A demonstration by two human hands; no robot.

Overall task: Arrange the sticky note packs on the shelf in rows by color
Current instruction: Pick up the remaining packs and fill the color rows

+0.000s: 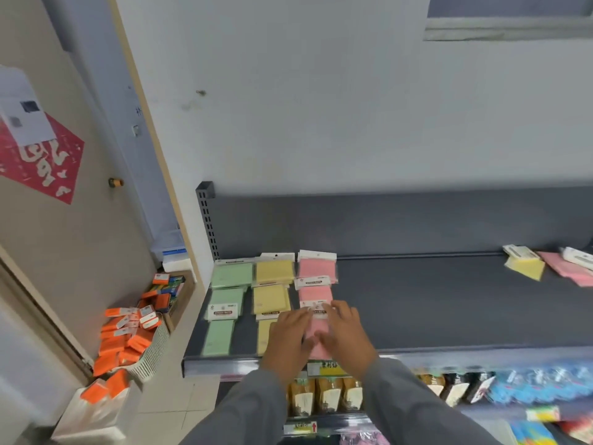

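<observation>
Hands: left hand [290, 335] and right hand [345, 332] lie flat, fingers straight, pressing the front pink pack [316, 340] at 6 o'clock on the shelf [449, 303], squaring it under its column; green [224, 297], yellow [272, 293] columns at 9 o'clock; loose packs [545, 264] at 3 o'clock

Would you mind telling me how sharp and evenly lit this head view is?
Head view: light is soft and even, no glare; the shelf edges bow from wide-angle distortion; both hands, left hand and right hand, are slightly motion-blurred over the pink pack; the loose packs at far right look smeared.
</observation>
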